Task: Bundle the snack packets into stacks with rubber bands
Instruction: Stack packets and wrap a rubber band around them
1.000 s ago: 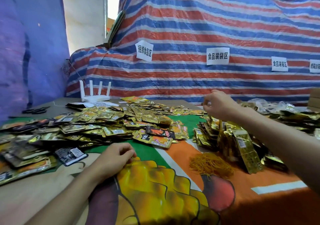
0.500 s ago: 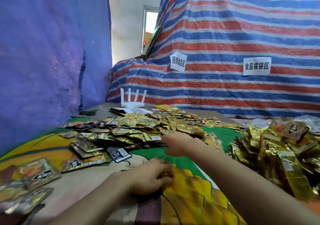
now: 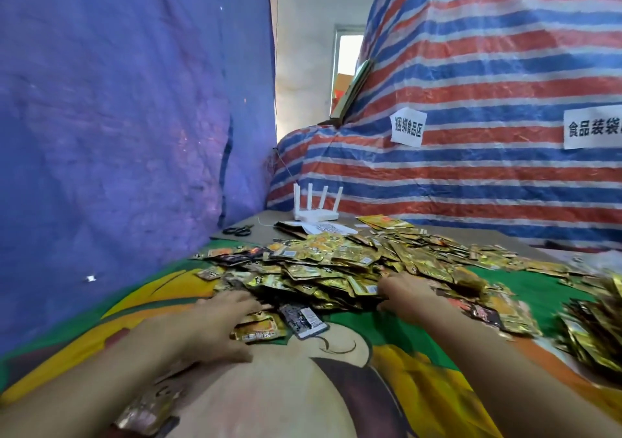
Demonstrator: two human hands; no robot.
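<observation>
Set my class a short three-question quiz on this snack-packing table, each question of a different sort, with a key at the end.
1. True or false: the white router stands beyond the pile of snack packets, close to the striped tarp.
2. What lies just left of the router? A) scissors B) a cup C) a roll of tape
3. How many antennas stick up from the router?

Key: 1 true; 2 A; 3 four.
</observation>
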